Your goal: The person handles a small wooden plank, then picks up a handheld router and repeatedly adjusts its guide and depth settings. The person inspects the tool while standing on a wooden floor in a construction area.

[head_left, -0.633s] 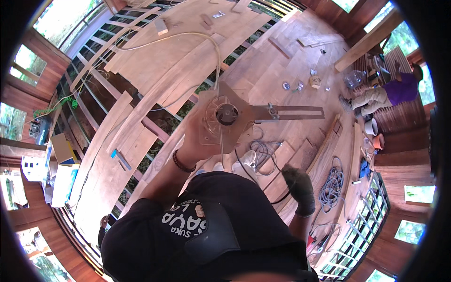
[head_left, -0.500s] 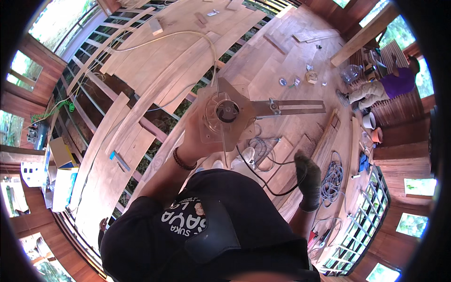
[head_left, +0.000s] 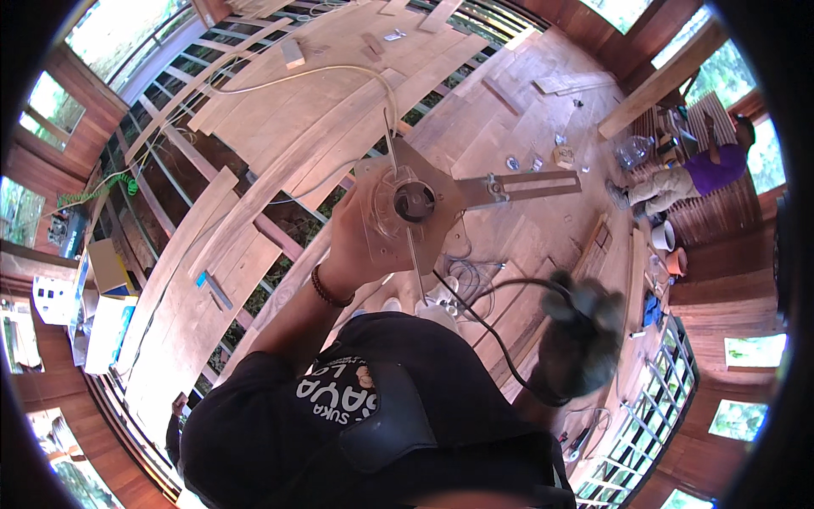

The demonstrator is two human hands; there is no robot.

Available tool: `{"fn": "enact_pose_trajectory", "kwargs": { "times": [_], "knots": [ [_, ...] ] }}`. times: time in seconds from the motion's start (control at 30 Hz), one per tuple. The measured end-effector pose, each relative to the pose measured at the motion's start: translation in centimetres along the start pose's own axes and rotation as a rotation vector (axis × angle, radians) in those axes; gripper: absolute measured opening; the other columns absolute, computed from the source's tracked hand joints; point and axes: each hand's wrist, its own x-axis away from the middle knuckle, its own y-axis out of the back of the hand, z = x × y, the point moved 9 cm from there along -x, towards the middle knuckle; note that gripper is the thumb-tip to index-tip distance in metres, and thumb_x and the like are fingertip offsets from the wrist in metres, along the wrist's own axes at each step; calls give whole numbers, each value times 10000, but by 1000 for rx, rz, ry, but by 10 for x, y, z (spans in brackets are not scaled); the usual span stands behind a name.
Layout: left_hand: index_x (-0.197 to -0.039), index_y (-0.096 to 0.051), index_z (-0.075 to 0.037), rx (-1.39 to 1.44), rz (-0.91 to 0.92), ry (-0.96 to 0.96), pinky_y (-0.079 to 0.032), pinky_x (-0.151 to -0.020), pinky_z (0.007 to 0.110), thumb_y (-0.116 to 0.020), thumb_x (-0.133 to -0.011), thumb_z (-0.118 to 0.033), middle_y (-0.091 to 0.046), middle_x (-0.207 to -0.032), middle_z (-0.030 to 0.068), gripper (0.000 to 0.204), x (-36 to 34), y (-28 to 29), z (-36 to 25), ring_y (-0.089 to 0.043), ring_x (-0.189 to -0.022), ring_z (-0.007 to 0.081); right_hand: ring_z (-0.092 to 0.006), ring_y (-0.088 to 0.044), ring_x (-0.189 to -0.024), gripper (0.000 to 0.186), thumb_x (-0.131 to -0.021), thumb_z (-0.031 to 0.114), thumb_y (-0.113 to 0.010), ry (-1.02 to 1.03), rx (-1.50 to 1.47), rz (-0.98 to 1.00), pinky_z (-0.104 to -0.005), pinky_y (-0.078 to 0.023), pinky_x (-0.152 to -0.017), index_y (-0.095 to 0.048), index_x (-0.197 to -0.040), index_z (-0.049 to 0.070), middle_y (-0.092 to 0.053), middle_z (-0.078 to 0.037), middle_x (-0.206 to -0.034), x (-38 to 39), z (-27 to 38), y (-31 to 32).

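My bare left hand [head_left: 349, 242], with a dark beaded bracelet at the wrist, is closed round a trim router [head_left: 415, 202] held up before me, its underside facing me. Its clear square base has a round opening in the middle. A slotted metal guide arm [head_left: 530, 186] sticks out to the right, and a thin metal plate crosses the base. From the router a black power cord [head_left: 485, 327] runs to my right hand [head_left: 583, 335], which wears a dark glove. Motion blurs those fingers, but they look curled round the cord, which bends in a loop there.
Wooden floorboards [head_left: 280, 110] lie over metal joists, with open gaps at the left. Cartons [head_left: 110, 270] stand at far left. A hose [head_left: 339, 68] crosses the boards. At right a person in purple [head_left: 716, 172] sits near a white bucket [head_left: 663, 235] and an orange pot [head_left: 676, 261].
My right hand has moved right and closer to me, drawing the cord into a wider loop. The router has tilted slightly in my left hand, which keeps its hold.
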Motion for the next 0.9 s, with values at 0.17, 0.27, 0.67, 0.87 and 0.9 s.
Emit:
{"fn": "enact_pose_trajectory", "kwargs": {
  "times": [0.17, 0.27, 0.67, 0.87, 0.9],
  "knots": [
    [-1281, -603, -23, 108, -39, 106, -536, -904, 351, -920, -656, -271, -676, -1155, 127, 744, -2, 17, 6, -685, -1010, 268, -371, -660, -1156, 387, -1010, 307, -610, 63, -135, 154, -596, -200, -1231, -627, -1328, 86, -628, -168, -1352, -13, 28, -36],
    [-1306, -582, -5, -22, -19, 50, -537, -901, 338, -937, -642, -239, -682, -1153, 122, 788, -2, 22, -4, -691, -1007, 247, -359, -636, -1212, 451, -996, 235, -610, -109, 483, 560, -539, -310, -1186, -552, -1405, 55, -620, -189, -1376, -8, -16, -67],
    [-1298, -586, 0, 373, 253, -34, -532, -965, 368, -962, -609, -265, -665, -1222, 147, 828, 12, -38, -49, -675, -1101, 269, -331, -689, -1101, 329, -853, 3, -663, -231, 1140, 568, -453, -510, -1003, -652, -1178, 54, -686, -186, -1260, 52, 2, -12],
    [-1308, -594, -13, 511, 388, -167, -528, -982, 387, -951, -611, -275, -664, -1247, 158, 826, 25, -70, -88, -669, -1128, 308, -298, -743, -811, 369, -787, 247, -806, -281, 1038, 527, -449, -597, -828, -736, -1060, 8, -769, -138, -985, 80, 80, -23],
    [-1313, -595, -15, 553, 412, -163, -526, -985, 390, -947, -613, -272, -664, -1249, 158, 825, 29, -77, -93, -669, -1129, 316, -296, -740, -770, 404, -817, 360, -783, -166, 1048, 342, -453, -594, -818, -769, -1027, 15, -778, -105, -917, 83, 98, -25]
  ]
}}
